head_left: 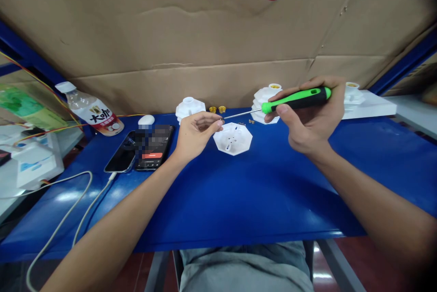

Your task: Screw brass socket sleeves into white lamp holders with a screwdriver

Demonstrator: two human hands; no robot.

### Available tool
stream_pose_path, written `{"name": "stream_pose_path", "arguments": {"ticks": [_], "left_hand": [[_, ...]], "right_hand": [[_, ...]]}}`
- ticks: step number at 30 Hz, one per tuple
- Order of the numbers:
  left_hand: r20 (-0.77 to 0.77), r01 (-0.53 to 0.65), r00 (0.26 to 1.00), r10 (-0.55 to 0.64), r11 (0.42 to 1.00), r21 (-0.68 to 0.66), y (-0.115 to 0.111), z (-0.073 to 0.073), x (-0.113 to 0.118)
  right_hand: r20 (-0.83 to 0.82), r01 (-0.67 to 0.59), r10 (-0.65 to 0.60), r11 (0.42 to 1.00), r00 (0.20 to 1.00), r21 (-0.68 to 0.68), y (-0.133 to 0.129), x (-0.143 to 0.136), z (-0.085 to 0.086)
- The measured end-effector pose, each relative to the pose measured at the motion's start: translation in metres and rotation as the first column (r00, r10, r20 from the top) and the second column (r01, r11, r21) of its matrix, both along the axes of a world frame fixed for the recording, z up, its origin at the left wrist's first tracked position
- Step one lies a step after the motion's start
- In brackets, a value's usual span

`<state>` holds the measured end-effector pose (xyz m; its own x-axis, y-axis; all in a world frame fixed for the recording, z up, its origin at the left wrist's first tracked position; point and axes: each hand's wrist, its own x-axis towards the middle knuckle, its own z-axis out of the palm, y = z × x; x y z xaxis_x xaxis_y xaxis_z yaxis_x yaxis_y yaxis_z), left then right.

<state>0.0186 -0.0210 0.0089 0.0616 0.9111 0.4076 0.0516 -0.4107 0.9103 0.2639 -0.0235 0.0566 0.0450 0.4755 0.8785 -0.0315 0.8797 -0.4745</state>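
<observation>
In my right hand (307,119) is a screwdriver (297,99) with a green and black handle, its shaft pointing left. The fingertips of my left hand (198,133) are pinched together at the screwdriver's tip. Something small and dark may sit between them, too small to name. Just below the tip, a white octagonal lamp-holder base (233,139) lies on the table with its slots and holes showing. Small metal pieces (251,122) lie behind it, next to two brass-coloured threaded rings (221,109).
White lamp holders stand in stacks at the back left (189,108) and back centre (261,98). Two phones (153,146), a white cable (92,205) and a bottle (90,109) occupy the left side. A cardboard wall (191,42) closes off the blue table (232,201) behind.
</observation>
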Motion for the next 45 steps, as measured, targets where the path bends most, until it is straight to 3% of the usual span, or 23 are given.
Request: {"name": "stream_pose_path", "arguments": {"ticks": [10, 17, 20, 23, 24, 27, 31, 34, 37, 39, 41, 43, 45], "left_hand": [[-0.12, -0.1, 0.987, 0.11, 0.991, 0.088, -0.007, 0.004, 0.0], [-0.146, -0.072, 0.985, 0.089, 0.991, 0.115, -0.007, 0.007, -0.003], [-0.342, 0.062, 0.94, 0.007, 0.98, 0.191, -0.003, 0.01, -0.015], [-0.662, 0.375, 0.739, -0.124, 0.892, 0.252, 0.005, 0.007, -0.028], [-0.715, 0.421, 0.687, -0.126, 0.872, 0.251, 0.008, 0.004, -0.031], [-0.78, 0.457, 0.622, -0.07, 0.841, 0.289, 0.016, -0.006, -0.034], [-0.795, 0.485, 0.605, -0.037, 0.809, 0.332, 0.018, -0.013, -0.031], [-0.779, 0.46, 0.627, -0.015, 0.814, 0.354, 0.015, -0.016, -0.027], [-0.678, 0.299, 0.735, -0.008, 0.901, 0.314, 0.013, -0.018, -0.022], [-0.548, 0.126, 0.837, 0.005, 0.971, 0.202, 0.014, -0.019, -0.019], [-0.374, 0.01, 0.927, 0.005, 0.999, 0.039, 0.017, -0.02, -0.017], [-0.171, 0.008, 0.985, -0.032, 0.99, -0.142, 0.02, -0.021, -0.016], [0.005, 0.076, 0.997, -0.078, 0.954, -0.289, 0.022, -0.023, -0.015]], "right_hand": [[0.009, 0.018, -0.018, 1.0, 1.0, -0.017, 0.0, 0.001, -0.001], [0.003, 0.011, -0.011, 1.0, 1.0, -0.013, 0.0, 0.001, 0.001], [0.004, 0.014, -0.014, 1.0, 1.0, 0.008, 0.002, 0.003, 0.003], [-0.004, 0.02, -0.02, 0.999, 1.0, 0.032, 0.004, 0.007, 0.005], [-0.007, 0.027, -0.027, 0.999, 1.0, 0.031, 0.005, 0.007, 0.005], [-0.006, 0.06, -0.06, 0.998, 0.998, 0.013, 0.005, 0.008, 0.007], [-0.014, 0.067, -0.066, 0.997, 0.998, 0.024, 0.004, 0.006, 0.006], [0.0, 0.105, -0.105, 0.994, 0.994, 0.006, 0.005, 0.008, 0.006], [-0.013, 0.192, -0.191, 0.98, 0.981, 0.051, 0.01, 0.014, 0.009], [-0.046, 0.242, -0.238, 0.96, 0.97, 0.139, 0.011, 0.017, 0.014], [-0.074, 0.268, -0.258, 0.937, 0.963, 0.222, 0.007, 0.018, 0.02], [-0.063, 0.286, -0.279, 0.923, 0.958, 0.26, 0.0, 0.016, 0.025], [-0.036, 0.299, -0.301, 0.915, 0.953, 0.271, -0.008, 0.012, 0.028]]}}
